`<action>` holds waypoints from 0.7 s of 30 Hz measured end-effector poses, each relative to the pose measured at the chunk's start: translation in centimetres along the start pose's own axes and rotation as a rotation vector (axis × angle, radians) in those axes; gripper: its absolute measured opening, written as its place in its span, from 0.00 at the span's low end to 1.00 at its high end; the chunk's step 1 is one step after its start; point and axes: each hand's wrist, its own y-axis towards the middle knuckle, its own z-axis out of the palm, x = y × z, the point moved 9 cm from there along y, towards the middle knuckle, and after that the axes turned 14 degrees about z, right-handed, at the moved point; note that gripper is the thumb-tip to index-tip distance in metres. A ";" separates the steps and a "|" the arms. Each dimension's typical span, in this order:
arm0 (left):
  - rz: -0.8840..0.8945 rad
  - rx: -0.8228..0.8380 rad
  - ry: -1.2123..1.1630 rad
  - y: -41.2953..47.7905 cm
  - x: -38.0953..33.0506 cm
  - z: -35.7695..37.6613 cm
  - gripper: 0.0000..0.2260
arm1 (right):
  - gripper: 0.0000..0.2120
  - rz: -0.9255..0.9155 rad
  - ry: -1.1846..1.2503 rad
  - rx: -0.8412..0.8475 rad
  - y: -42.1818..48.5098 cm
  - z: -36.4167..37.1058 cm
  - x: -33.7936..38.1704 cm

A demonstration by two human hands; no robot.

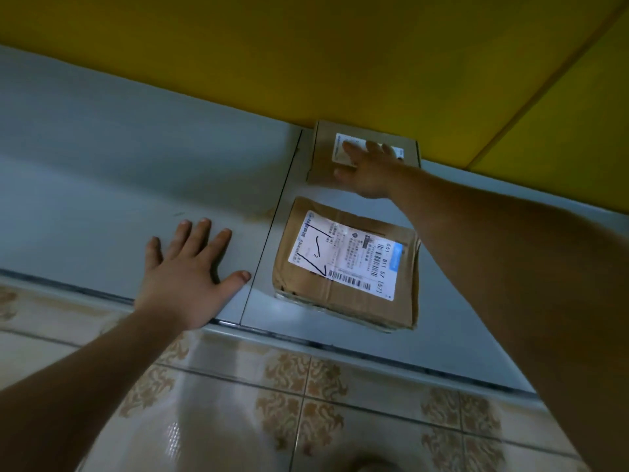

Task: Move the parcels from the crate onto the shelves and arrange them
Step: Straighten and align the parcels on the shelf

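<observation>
Patterned floor tiles (306, 410) are seen nearest, below both forearms. To the left, the left hand (190, 270) is laid flat on the grey shelf (102, 199), fingers spread and holding nothing. Just right of its thumb, a larger parcel (347, 267) with a printed label is set flat on the same shelf. Beyond that, a smaller parcel (321, 158) is placed against the yellow wall (306, 63), and the right hand (366, 172) is pressed on its top, fingers straight.

Dim, soft-focus view, wide-angle bending at edges.
</observation>
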 end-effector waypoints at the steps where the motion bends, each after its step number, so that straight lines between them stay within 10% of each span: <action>1: -0.003 0.000 0.003 0.0 0.0 0.0 0.42 | 0.35 0.007 -0.010 0.026 0.4 0.5 0.2; 14: 0.007 -0.029 -0.034 0.0 -0.2 -0.4 0.40 | 0.38 -0.253 0.166 -0.257 -10.2 -2.4 2.6; 21: 0.021 -0.031 -0.009 0.6 0.1 -0.1 0.39 | 0.51 -0.165 0.011 -0.092 -19.2 4.5 1.0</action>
